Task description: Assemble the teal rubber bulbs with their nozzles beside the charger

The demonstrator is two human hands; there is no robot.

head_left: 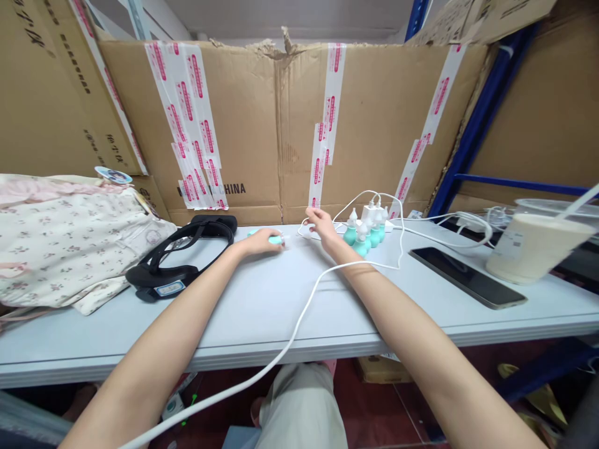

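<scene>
My left hand [260, 242] is closed around a mint-green squeeze bulb [276, 240] lying on its side. Its pale, see-through tip points right, toward my other hand. My right hand [322, 227] is raised just above the shelf with its fingers curled together. Whatever sits between those fingertips, if anything, is too small to make out. Right of that hand stand several mint-green squeeze bulbs [360, 240] with whitish tips, grouped close together. A thin white cable [306, 305] loops around them and passes in front of my right forearm.
A black head-strap device [161, 274] and floral cloth [70, 243] lie to the left. On the right are a dark phone [468, 274], a cup with a straw [533, 246] and a white charger [370, 212] with cables. Cardboard [248, 125] walls the back of the grey shelf [281, 312].
</scene>
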